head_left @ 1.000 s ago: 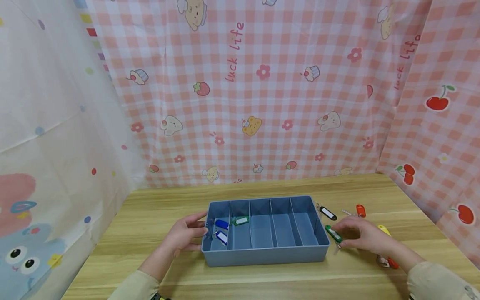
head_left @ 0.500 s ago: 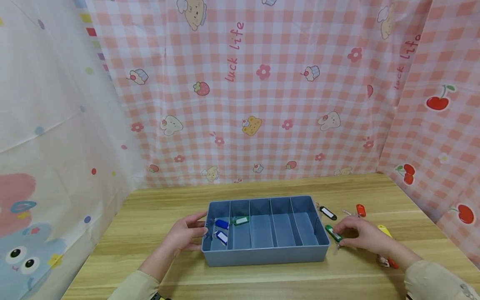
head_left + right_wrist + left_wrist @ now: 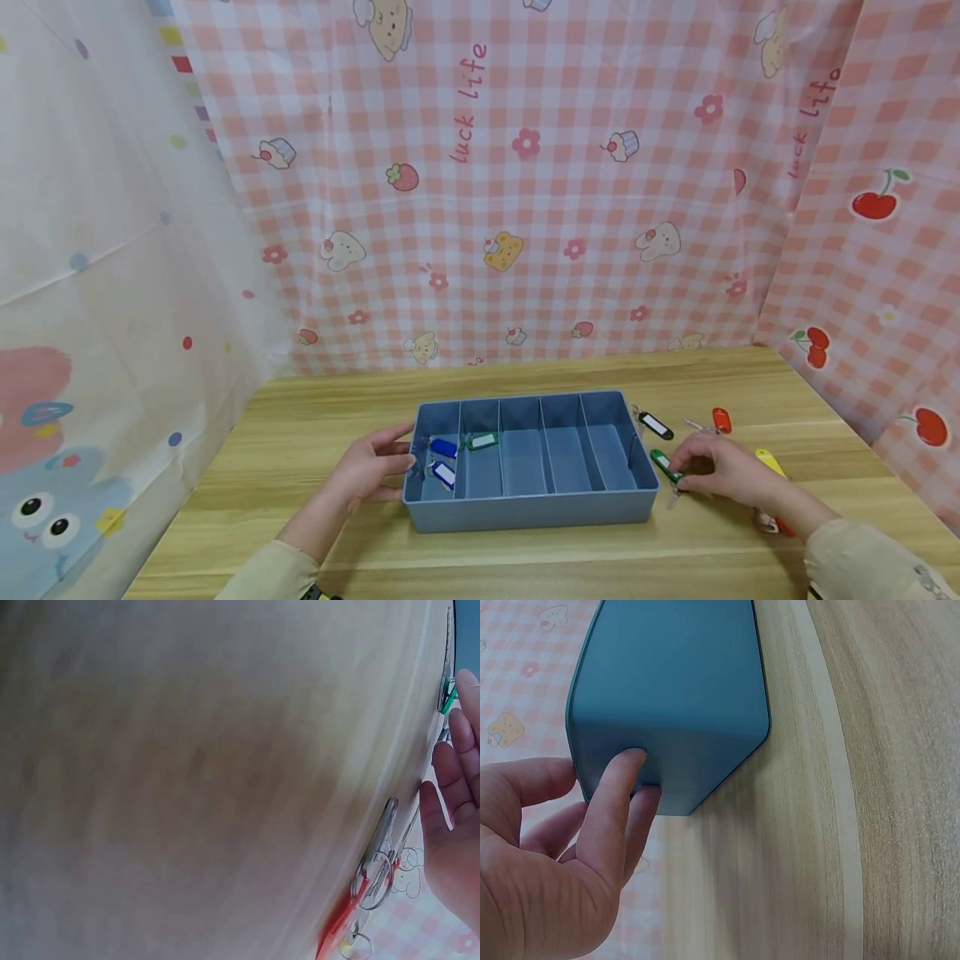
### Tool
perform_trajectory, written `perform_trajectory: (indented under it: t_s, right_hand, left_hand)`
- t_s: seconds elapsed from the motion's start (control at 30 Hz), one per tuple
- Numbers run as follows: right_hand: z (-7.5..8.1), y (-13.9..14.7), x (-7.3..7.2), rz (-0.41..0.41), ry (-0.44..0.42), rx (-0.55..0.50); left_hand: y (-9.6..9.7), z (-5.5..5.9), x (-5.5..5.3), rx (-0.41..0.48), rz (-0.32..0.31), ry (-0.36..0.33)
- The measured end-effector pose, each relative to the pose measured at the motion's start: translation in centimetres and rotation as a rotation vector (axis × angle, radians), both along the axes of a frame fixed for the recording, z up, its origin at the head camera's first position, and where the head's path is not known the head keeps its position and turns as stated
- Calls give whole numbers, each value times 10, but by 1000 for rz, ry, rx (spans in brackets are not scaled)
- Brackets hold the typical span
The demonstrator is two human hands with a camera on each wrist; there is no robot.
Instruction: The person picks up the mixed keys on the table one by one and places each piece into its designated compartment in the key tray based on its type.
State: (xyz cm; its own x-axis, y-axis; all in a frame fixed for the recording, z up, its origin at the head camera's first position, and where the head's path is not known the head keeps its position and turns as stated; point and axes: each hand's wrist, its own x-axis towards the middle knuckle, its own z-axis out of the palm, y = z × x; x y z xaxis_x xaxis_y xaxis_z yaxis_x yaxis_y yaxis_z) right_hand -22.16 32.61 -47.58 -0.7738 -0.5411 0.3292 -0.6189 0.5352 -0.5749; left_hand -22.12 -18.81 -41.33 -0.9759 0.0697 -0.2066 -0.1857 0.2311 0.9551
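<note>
Right sleeve (image 3: 862,554) shifted over wooden table (image 3: 322,429); left hand (image 3: 369,468) touches tray (image 3: 528,512), right (image 3: 726,471) pinches tag (image 3: 662,460).

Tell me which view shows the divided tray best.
Head view: all five compartments of the divided tray show. The left wrist view shows only its outside; the right wrist view, just a sliver at the corner.
</note>
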Motion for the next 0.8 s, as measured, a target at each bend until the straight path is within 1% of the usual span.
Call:
perform_trajectory:
  t_s: [0.13,0.33,0.6,0.8]
  right_hand:
    - [-2,0,-1,-5,-13,2]
    - [1,-1,0,-9,-45,18]
    - [5,-3,1,9,-68,5]
    - [8,-4,3,-47,-129,-16]
  left_hand:
    - [0,0,0,-1,-2,-2]
    - [0,0,0,4,-5,0]
    - [0,0,0,-5,-5,-6]
    - [-1,-2,-2,-31,-3,-13]
